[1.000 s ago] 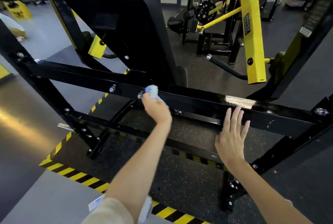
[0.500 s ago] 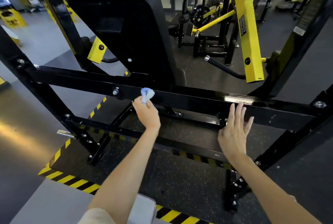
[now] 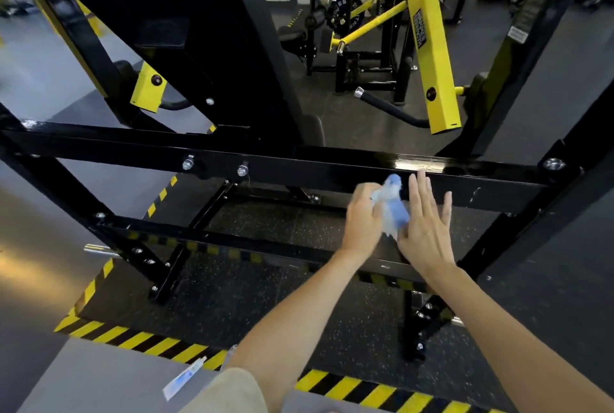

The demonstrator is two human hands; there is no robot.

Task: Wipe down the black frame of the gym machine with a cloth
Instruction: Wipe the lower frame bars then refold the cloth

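Head view: glossy black frame (image 3: 332,170), crumpled blue cloth (image 3: 394,206) in left hand (image 3: 362,220).

dim, glare on beam (image 3: 415,165), motion-blurred hands

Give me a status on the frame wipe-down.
Done, seemingly: a wet sheen atop the upper crossbar. In hand: the left hand grips the blue cloth at that bar's front face, right hand open beside it. Left: the lower rail and slanted leg show no wetness.
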